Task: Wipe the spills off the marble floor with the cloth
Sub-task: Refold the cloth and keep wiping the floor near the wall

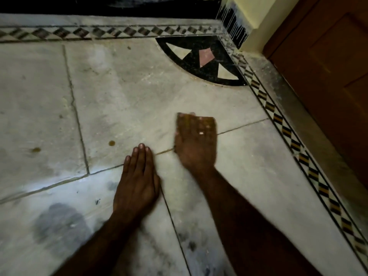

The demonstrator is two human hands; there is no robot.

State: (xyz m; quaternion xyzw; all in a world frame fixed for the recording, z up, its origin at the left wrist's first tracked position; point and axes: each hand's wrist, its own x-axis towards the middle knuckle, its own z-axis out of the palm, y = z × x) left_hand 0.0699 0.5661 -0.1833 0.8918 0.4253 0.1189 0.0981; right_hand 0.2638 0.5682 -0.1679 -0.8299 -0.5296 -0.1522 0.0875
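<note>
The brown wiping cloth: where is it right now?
In the head view, the brown cloth lies on the marble floor under the right hand, just right of the flat left hand and below the black fan-shaped inlay.

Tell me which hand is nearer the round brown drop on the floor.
Left. The left hand lies flat on the floor just right of the drop; the right hand presses the cloth farther right.
</note>
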